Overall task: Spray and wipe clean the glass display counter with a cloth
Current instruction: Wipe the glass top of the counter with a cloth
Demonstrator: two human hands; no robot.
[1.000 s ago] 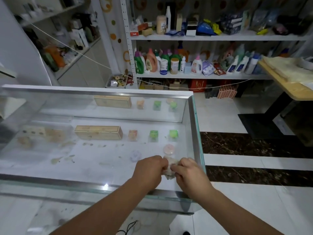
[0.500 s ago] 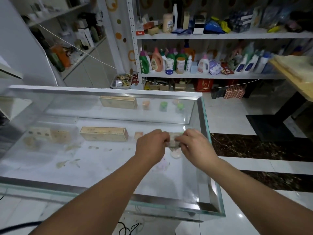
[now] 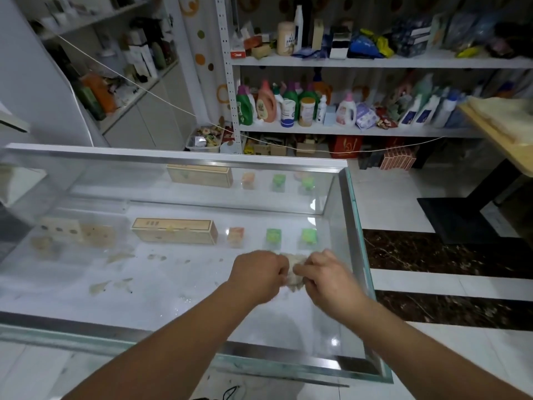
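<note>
Only the person's arms show. The left forearm (image 3: 178,342) and the right forearm (image 3: 418,350) are bare along their whole visible length, from the lower edge of the view to the wrists. Each looks broadest at that edge and narrows toward the wrist. The left grip (image 3: 261,277) and the right grip (image 3: 328,280) are bare too, showing rounded backs and knuckle ridges. Both are slightly blurred, so finer detail on the fingers cannot be told.

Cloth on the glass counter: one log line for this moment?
step: wipe | left hand: grips cloth | right hand: grips cloth | where: glass counter, right end
</note>
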